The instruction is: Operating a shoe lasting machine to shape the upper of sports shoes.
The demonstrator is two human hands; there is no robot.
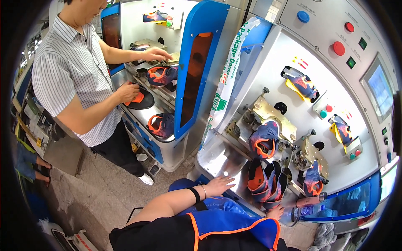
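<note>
Along the smooth, shiny steel ledge (222, 155), I see a cluster of shoes (268, 184), their navy textile uppers packed side by side, orange edging round the gaping collars. The left hand (219, 186) lies palm-down at the ledge's near edge, fingers loosely spread, gripping nothing. The right hand (275, 212) is at that edge too, just beside the cluster; it shows only in part, so I cannot tell whether it grasps anything. Beyond the ledge, another shoe (265, 139) sits near a brassy, angular fixture (274, 118). High above the ledge, I make out a domed red button (339, 48). Left of the ledge, crinkled plastic film (234, 62) hangs by a blue-framed door (203, 58), whose tinted panel blocks part of a co-worker's (75, 71) machine from me.
</note>
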